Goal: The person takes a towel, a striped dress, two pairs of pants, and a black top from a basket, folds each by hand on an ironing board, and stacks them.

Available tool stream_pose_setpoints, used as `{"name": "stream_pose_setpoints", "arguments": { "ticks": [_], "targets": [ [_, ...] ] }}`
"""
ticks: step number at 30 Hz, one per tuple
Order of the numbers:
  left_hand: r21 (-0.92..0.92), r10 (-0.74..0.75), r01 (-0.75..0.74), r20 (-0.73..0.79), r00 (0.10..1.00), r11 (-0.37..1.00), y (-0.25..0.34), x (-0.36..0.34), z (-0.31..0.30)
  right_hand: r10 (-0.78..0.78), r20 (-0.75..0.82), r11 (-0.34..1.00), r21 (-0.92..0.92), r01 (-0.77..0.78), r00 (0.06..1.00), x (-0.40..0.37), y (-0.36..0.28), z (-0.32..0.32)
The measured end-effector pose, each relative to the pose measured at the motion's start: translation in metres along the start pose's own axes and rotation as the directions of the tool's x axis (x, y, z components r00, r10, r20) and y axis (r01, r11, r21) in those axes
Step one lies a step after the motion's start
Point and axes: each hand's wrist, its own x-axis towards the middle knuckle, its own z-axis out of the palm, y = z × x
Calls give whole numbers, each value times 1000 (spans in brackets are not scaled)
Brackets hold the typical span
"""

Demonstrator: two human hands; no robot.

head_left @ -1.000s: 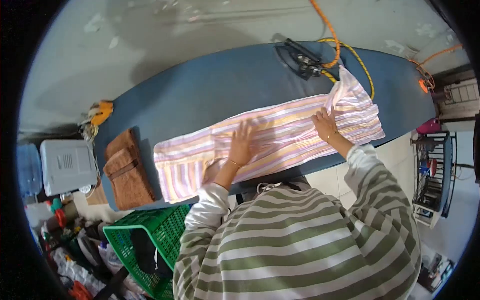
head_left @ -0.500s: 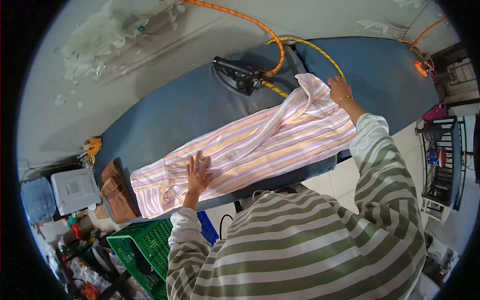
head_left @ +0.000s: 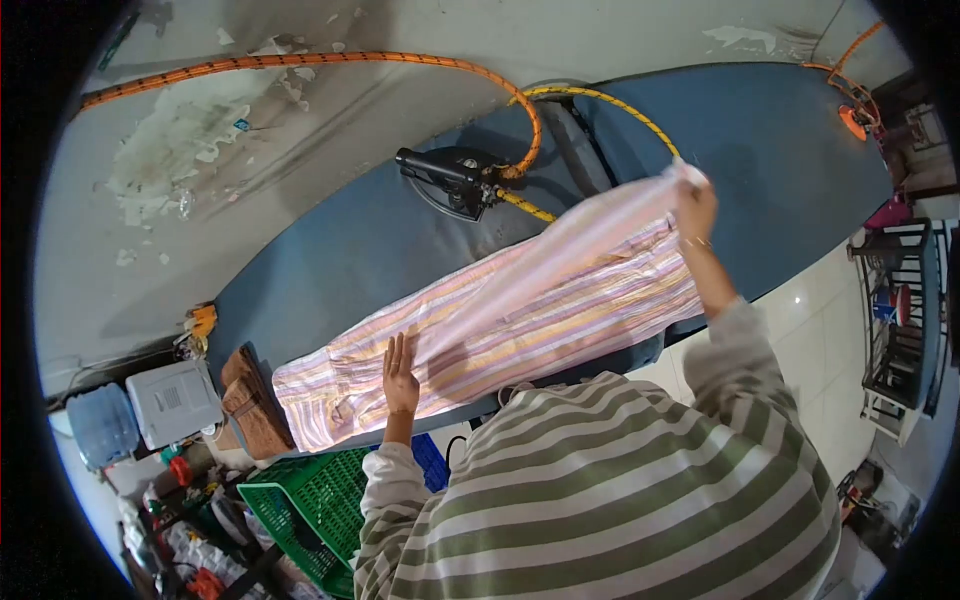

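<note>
A garment with pink, white, yellow and purple stripes lies lengthwise on a blue-grey ironing table. My right hand is closed on its upper right edge and holds a layer of the cloth lifted and taut, blurred by motion. Further left, my left hand rests on the garment with fingers stretched out, beside the lower end of the lifted layer. A black iron lies behind the garment, apart from both hands.
An orange hose and a yellow cord run from the iron. Folded brown cloth lies at the table's left end. Below stand a green plastic basket and a white box. A dark metal rack stands at the right.
My right hand has grasped the garment's upper edge and raised a layer off the rest. My left hand stays on the cloth, now turned more upright. The view has shifted slightly.
</note>
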Motion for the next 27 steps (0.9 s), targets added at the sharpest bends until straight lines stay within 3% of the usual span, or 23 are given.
{"name": "stream_pose_setpoints", "arguments": {
  "ticks": [2, 4, 5, 7, 10, 12, 14, 16, 19, 22, 23, 26, 27],
  "targets": [
    [44, 29, -30, 11, 1000, 999, 20, -3, -15, 351, 40, 928, 120, -353, 936, -27, -7, -58],
    [65, 33, -39, 82, 996, 997, 21, -14, -8, 416, -7, 907, 66, -415, 909, -58, 16, -95],
    [74, 27, -36, 124, 992, 997, 20, -21, -3, 425, 10, 885, -215, -414, 905, -69, 39, -107],
    [73, 5, -21, 211, 978, 997, 25, -27, -2, 462, 30, 640, -704, -309, 887, -96, 95, -121],
    [53, -55, 40, 326, 944, 998, 45, -26, -14, 182, 95, 710, -701, -64, 979, -91, 138, -106],
    [24, 3, -11, 318, 948, 1000, 42, -15, -7, 181, 286, 872, -489, -19, 941, -51, 133, -81],
    [-17, 38, -34, 256, 966, 999, 48, 7, 1, 282, 197, 788, -606, -110, 939, -18, 108, -36],
    [83, 2, -24, 260, 966, 996, 51, 25, 19, 525, 428, 652, -758, -25, 736, 13, 124, -19],
    [169, -18, -21, 228, 973, 985, 51, 42, 43, 390, 280, 534, -845, 33, 877, 38, 81, -25],
    [190, -37, 7, 155, 987, 982, 55, 37, 57, 264, 201, 634, -773, -13, 943, 49, 93, -23],
    [205, -41, 15, 124, 991, 979, 56, 37, 60, 388, 157, 628, -766, -136, 908, 41, 78, -18],
    [227, -73, 49, 98, 993, 973, 58, 35, 65, -99, 139, 668, -725, 169, 985, -24, 58, -12],
    [222, -94, 70, 102, 990, 972, 58, 32, 67, -245, 294, 684, -623, 380, 924, -53, 64, -11]
  ]
}}
